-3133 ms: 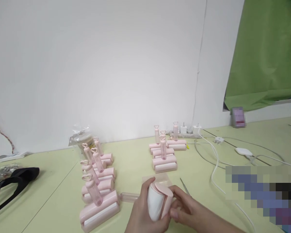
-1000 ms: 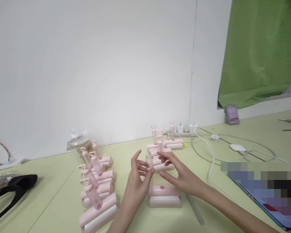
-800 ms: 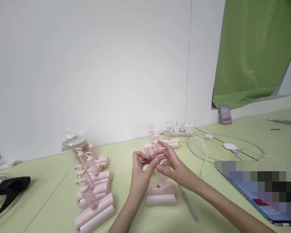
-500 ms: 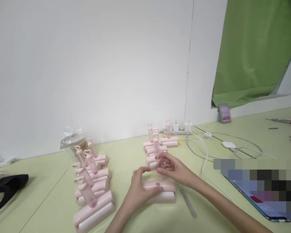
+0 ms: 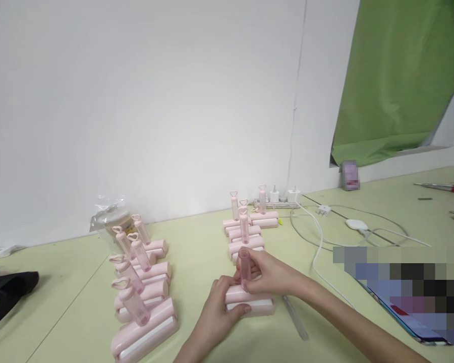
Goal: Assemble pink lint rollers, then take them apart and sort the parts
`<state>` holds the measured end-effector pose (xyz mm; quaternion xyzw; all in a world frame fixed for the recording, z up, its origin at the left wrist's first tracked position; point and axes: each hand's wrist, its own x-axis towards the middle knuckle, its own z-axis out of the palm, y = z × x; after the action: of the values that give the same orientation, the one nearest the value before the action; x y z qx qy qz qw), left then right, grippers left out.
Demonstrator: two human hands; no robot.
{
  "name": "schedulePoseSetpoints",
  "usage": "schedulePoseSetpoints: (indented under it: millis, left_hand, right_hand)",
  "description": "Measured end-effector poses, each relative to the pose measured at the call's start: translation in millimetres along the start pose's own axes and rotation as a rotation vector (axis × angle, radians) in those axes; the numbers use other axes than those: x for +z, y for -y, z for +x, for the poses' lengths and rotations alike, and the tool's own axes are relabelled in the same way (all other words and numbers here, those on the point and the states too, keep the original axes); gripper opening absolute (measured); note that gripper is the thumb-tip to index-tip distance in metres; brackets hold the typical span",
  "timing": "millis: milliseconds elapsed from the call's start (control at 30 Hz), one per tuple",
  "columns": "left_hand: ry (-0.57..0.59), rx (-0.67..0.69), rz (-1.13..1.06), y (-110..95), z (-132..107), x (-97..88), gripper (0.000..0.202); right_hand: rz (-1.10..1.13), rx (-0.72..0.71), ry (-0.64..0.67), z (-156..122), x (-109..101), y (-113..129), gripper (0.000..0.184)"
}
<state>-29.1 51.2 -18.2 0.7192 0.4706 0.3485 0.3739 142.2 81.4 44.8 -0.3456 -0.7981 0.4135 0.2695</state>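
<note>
A pink lint-roller head point(image 5: 254, 300) with a white roll lies on the pale green table point(image 5: 196, 252) near the front. My left hand point(image 5: 216, 315) is closed around its left end. My right hand point(image 5: 269, 276) pinches a clear pink handle tube point(image 5: 244, 268) that stands upright on top of the roller head. The tube's lower end is hidden behind my fingers.
Several finished pink rollers with heart-topped handles stand in a row at left point(image 5: 142, 297) and in a group behind my hands point(image 5: 245, 232). A metal tool point(image 5: 295, 317) lies right of the roller. White cables point(image 5: 321, 237), a power strip point(image 5: 282, 201), a phone point(image 5: 412, 302), a plastic bag point(image 5: 111, 219) and a black strap point(image 5: 7, 290) are around.
Earlier both hands held the roller head, then set it on the table. The tube was picked up, turned upright and lowered onto the head; my left hand came down to grip the head.
</note>
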Motion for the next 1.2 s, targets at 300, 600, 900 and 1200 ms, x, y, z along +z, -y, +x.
schedulePoseSetpoints:
  millis: [300, 600, 900, 1200]
  left_hand:
    - [-0.027, 0.022, 0.017, 2.4, -1.7, 2.3, 0.031]
    - [0.019, 0.002, -0.050, -1.8, -6.7, -1.0, 0.045]
    - [0.102, 0.036, -0.106, 1.7, -2.8, -6.6, 0.041]
    - [0.183, 0.127, -0.200, -6.6, 2.4, -14.3, 0.037]
  right_hand:
    - [-0.111, 0.057, 0.064, -2.9, -8.1, 1.5, 0.019]
    - [0.003, 0.063, 0.294, 16.5, -22.6, 12.6, 0.020]
    - [0.149, 0.106, 0.585, 33.6, -27.7, 15.4, 0.022]
    - [0.140, 0.058, 0.728, 47.3, -26.4, 7.3, 0.017]
